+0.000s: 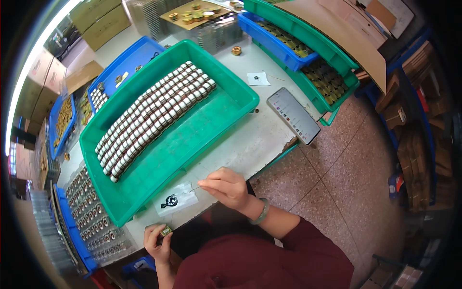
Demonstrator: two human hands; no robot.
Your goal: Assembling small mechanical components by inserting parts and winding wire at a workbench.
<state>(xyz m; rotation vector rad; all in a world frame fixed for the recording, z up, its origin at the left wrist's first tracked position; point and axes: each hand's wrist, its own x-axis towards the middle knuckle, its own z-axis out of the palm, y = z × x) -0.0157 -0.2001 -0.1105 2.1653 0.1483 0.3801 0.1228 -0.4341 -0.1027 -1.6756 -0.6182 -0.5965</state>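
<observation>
My left hand (157, 244) is closed at the table's front edge, thumb and fingers round a small yellow-green block-shaped part (166, 231). To its right and a little farther off, my right hand (227, 189) is raised in a pinch. A thin strand seems to show at its fingertips, too fine to name. Between the hands, a white sheet (185, 198) carries a little heap of black pieces (169, 201). Just beyond lies a large green tray (192, 149), holding curved rows of white-topped parts with dark brown sides (154, 113).
A phone (293, 115) rests at the table's right side, near a small paper (258, 79) and a copper-coloured coil (236, 50). Stacked green and blue trays (288, 60) stand at the back right. Clear trays of ring-shaped parts (89, 212) flank the left. Cartons (100, 21) rise behind.
</observation>
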